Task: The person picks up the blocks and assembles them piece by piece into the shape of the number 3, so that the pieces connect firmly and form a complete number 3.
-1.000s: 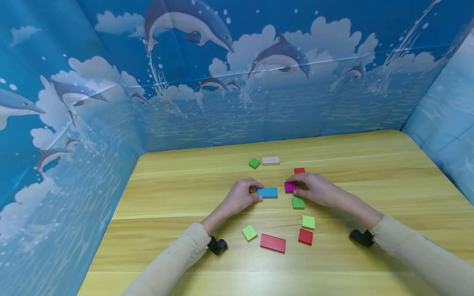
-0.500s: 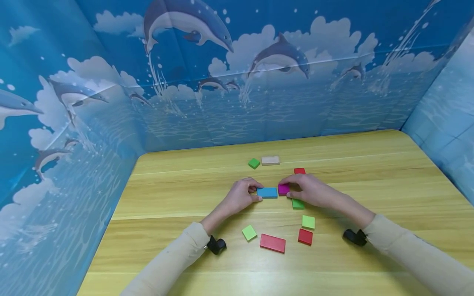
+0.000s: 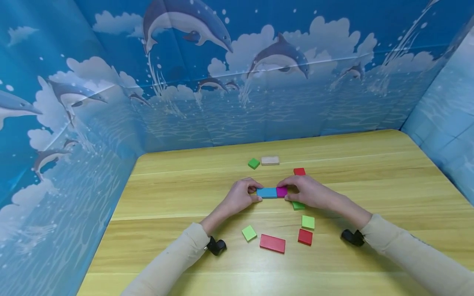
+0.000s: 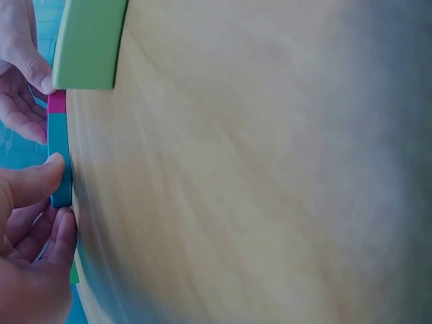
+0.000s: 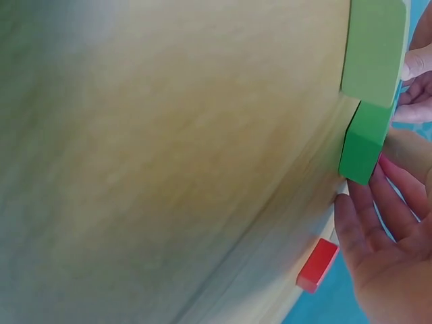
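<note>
A long blue block point(image 3: 266, 193) lies flat on the table with its left end pinched between the thumb and fingers of my left hand point(image 3: 242, 194). Against its right end sits a short magenta block point(image 3: 282, 192), the two forming one straight row. My right hand point(image 3: 309, 190) pinches the magenta block by its front and back sides. Just under the right hand's thumb is a green block point(image 3: 298, 205), partly covered by that hand. In the left wrist view the blue block point(image 4: 61, 158) and the magenta block point(image 4: 57, 102) stand end to end between both hands.
Behind the row lie a small green block point(image 3: 253, 163) and a pale wooden block point(image 3: 270, 160). A red block point(image 3: 299, 171) sits behind the right hand. Nearer are two lime squares point(image 3: 249, 233), a red square point(image 3: 305, 237) and a long red block point(image 3: 272, 243).
My right hand has slid the magenta block left until it meets the blue block's right end. The left hand has kept its hold on the blue block in place.
</note>
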The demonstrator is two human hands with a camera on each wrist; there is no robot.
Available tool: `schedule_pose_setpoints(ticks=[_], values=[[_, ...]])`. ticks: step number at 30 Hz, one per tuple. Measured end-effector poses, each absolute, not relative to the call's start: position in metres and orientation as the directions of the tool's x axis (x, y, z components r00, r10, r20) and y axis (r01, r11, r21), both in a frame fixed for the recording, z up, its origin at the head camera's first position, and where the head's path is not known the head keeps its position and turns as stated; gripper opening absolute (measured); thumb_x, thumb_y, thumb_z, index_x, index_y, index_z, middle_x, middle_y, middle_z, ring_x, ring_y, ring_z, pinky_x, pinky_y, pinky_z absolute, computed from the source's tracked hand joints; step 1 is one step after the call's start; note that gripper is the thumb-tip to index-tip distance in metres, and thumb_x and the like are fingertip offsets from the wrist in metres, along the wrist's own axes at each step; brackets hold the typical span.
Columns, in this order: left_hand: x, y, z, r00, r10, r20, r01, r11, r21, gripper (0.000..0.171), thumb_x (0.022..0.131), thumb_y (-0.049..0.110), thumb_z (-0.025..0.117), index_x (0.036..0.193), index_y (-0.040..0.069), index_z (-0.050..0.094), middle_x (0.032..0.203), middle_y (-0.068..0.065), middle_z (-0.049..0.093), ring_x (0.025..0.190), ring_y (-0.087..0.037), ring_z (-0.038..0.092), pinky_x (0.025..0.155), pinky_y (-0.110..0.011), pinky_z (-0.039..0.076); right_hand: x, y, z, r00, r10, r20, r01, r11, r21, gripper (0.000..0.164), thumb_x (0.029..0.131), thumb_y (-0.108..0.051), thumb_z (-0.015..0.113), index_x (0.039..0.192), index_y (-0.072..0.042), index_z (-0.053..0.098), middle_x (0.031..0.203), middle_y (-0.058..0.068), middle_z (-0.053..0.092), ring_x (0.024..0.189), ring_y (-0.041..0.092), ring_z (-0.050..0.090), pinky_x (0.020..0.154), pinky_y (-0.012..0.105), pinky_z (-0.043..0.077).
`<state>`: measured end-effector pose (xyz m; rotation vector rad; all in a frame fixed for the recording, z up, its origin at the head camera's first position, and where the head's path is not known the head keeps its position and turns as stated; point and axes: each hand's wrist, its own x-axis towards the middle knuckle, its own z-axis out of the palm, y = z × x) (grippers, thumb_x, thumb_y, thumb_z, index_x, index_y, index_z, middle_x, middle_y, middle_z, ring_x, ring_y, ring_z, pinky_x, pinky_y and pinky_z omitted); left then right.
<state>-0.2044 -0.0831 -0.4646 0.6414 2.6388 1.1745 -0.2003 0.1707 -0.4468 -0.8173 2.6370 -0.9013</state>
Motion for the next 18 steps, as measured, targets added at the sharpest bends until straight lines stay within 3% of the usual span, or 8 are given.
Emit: schedule_pose_setpoints(ticks=[18], values=[[-0.2039,-0.0832,-0.4651,-0.890,0.454,0.030,0.319,0.576,0.753,0.027,0.084,0.008,0.079,0.110,0.006,0.073,0.103,-0.001,0.065,0.090,-0.011,0.058,0.080,-0.021,0.050,-0.1989,0.1713,-0.4480,-0.812,-0.582,-0.042,-0.430,0.646,-0.630,0.033,0.090,-0.012,0.072,0.123,-0.012,0.068,0.108,-0.003,0.065,0.086,0.015,0.055,0.073,0.031,0.050]])
